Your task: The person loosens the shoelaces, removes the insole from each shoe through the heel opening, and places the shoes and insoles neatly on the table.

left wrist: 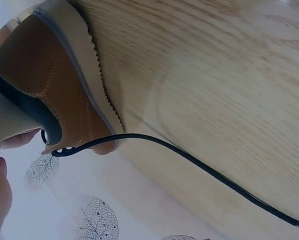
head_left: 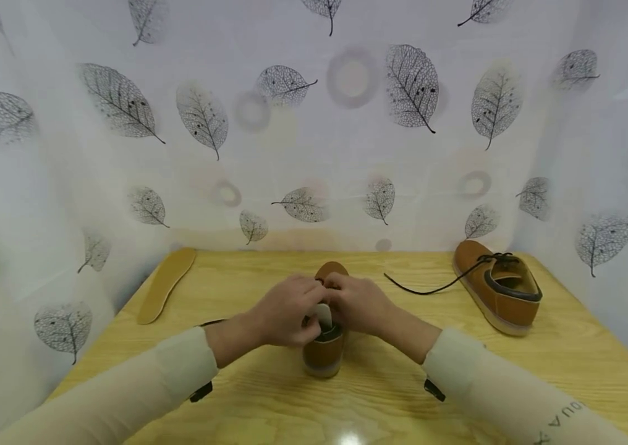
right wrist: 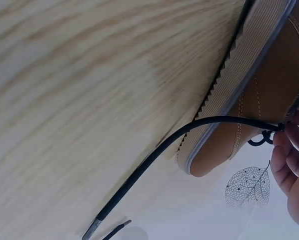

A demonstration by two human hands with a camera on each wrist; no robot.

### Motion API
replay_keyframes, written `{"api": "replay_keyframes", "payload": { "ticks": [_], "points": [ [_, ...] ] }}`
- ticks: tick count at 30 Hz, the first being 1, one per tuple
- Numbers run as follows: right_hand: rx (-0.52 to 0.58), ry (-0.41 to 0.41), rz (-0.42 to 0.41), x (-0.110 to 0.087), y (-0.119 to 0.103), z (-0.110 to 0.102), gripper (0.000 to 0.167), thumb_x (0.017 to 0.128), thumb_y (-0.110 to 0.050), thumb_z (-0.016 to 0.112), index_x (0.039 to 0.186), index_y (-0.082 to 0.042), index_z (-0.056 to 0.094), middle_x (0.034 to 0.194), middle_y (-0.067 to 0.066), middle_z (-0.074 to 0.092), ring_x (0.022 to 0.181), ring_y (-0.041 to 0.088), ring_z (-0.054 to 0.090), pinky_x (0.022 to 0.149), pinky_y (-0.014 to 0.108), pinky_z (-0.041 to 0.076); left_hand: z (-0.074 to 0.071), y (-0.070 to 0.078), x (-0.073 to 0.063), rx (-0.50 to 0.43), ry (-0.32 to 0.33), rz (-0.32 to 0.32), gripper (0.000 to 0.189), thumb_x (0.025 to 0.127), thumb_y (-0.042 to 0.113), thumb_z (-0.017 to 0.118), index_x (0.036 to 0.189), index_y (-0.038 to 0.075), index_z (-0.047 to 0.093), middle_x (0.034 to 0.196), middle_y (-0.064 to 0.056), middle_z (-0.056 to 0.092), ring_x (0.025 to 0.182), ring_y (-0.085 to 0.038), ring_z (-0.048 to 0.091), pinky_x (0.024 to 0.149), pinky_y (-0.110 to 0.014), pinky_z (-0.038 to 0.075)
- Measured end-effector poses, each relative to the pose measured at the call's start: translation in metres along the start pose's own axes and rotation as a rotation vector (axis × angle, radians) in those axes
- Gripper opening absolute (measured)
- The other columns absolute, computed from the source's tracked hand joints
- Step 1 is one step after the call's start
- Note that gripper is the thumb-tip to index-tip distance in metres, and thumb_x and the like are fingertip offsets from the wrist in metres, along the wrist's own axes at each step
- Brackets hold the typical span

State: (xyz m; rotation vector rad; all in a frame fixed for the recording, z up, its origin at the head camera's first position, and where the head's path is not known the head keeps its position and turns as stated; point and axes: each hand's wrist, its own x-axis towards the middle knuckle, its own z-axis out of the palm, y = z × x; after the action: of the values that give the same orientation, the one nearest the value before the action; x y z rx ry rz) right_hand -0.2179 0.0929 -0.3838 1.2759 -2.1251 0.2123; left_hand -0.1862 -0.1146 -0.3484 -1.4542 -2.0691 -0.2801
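Observation:
A brown lace-up shoe (head_left: 322, 355) with a dark collar stands at mid-table, toe away from me. Out of its opening rises a pale, smooth flap-like piece (left wrist: 9, 117). Curled at that piece, my left hand (head_left: 288, 309) has its thumb and forefinger at the near side. My right hand (head_left: 361, 303) pinches the shoe by its lacing edge, where a black lace (right wrist: 214, 120) leaves the eyelets. Both sets of fingertips meet over the front of the opening, hiding much of the lacing. On the left side, another lace end (left wrist: 189, 157) trails out.
A tan insole (head_left: 166, 287) lies at the table's back left. The other brown shoe (head_left: 494, 287) stands at the back right, its black lace (head_left: 431, 292) stretched leftward over the wooden table (head_left: 392, 408). Behind hangs a white curtain (head_left: 347, 142) with leaf prints.

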Motion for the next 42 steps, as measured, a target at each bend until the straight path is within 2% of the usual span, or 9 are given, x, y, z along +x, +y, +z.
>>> {"api": "replay_keyframes", "payload": {
  "ticks": [4,7,10,15,18,22,26,32,42],
  "points": [
    [-0.017,0.032,-0.004,-0.001,0.0,0.002,0.021,0.08,-0.012,0.08,0.098,-0.014,0.07,0.088,0.003,0.062,0.056,0.007,0.047,0.045,0.019,0.037,-0.007,-0.003,0.007,-0.008,0.08,-0.002,0.018,0.067,0.009,0.066,0.083,0.011,0.058,0.078,0.001,0.055,0.07,-0.013,0.048,0.069,-0.031,0.042],
    [-0.032,0.03,0.012,-0.003,0.0,0.003,0.027,0.08,-0.016,0.082,0.103,-0.011,0.068,0.086,0.004,0.06,0.058,0.008,0.044,0.046,0.019,0.036,-0.012,-0.003,0.012,-0.068,0.105,-0.046,0.021,0.071,0.009,0.066,0.092,0.009,0.06,0.085,-0.001,0.06,0.076,-0.015,0.054,0.073,-0.033,0.047],
    [-0.041,0.025,0.02,-0.004,0.0,0.004,0.027,0.081,-0.019,0.082,0.103,-0.011,0.067,0.089,0.004,0.06,0.058,0.008,0.045,0.047,0.019,0.038,-0.011,-0.004,0.007,-0.099,0.118,-0.081,0.028,0.072,0.008,0.066,0.1,0.008,0.061,0.089,-0.003,0.062,0.078,-0.016,0.054,0.074,-0.034,0.047],
    [-0.049,0.049,-0.004,-0.001,0.0,0.004,0.017,0.082,-0.014,0.078,0.093,-0.013,0.065,0.089,0.004,0.059,0.056,0.007,0.043,0.045,0.02,0.035,-0.01,-0.008,-0.002,-0.007,0.174,-0.016,0.021,0.066,0.007,0.063,0.087,0.011,0.06,0.078,0.001,0.057,0.069,-0.014,0.046,0.067,-0.032,0.041],
    [-0.064,0.057,-0.006,0.003,0.001,0.003,0.013,0.083,-0.012,0.075,0.086,-0.013,0.063,0.083,0.003,0.056,0.054,0.006,0.037,0.044,0.019,0.031,-0.02,-0.009,0.002,0.034,0.205,0.039,0.019,0.064,0.006,0.064,0.082,0.011,0.059,0.075,0.001,0.057,0.068,-0.015,0.048,0.066,-0.032,0.042],
    [-0.1,0.03,0.018,0.007,0.002,-0.001,0.013,0.084,-0.013,0.072,0.081,-0.013,0.06,0.078,0.002,0.052,0.052,0.006,0.03,0.043,0.02,0.025,-0.038,-0.008,0.012,0.065,0.203,0.103,0.015,0.066,0.006,0.061,0.08,0.011,0.058,0.074,0.0,0.057,0.068,-0.017,0.049,0.068,-0.032,0.042],
    [-0.133,-0.014,0.06,0.009,0.003,-0.004,0.016,0.086,-0.017,0.073,0.08,-0.013,0.058,0.077,0.001,0.053,0.05,0.006,0.031,0.041,0.022,0.026,-0.054,-0.006,0.018,0.09,0.207,0.146,0.012,0.067,0.006,0.056,0.078,0.01,0.055,0.074,-0.001,0.058,0.068,-0.018,0.048,0.068,-0.032,0.042],
    [-0.138,-0.052,0.086,0.01,0.002,-0.004,0.017,0.088,-0.021,0.072,0.084,-0.011,0.058,0.08,0.002,0.055,0.051,0.009,0.039,0.04,0.025,0.032,-0.077,-0.009,0.026,0.14,0.278,0.164,0.01,0.067,0.007,0.054,0.078,0.008,0.055,0.072,-0.002,0.056,0.067,-0.02,0.047,0.066,-0.034,0.042],
    [-0.126,-0.061,0.105,0.006,0.002,-0.001,0.027,0.079,-0.028,0.081,0.089,-0.012,0.062,0.082,0.002,0.061,0.054,0.01,0.052,0.043,0.027,0.042,-0.108,-0.027,0.035,0.237,0.394,0.179,0.008,0.07,0.005,0.054,0.077,0.005,0.056,0.071,-0.006,0.059,0.065,-0.023,0.05,0.061,-0.037,0.042]
  ]
}}
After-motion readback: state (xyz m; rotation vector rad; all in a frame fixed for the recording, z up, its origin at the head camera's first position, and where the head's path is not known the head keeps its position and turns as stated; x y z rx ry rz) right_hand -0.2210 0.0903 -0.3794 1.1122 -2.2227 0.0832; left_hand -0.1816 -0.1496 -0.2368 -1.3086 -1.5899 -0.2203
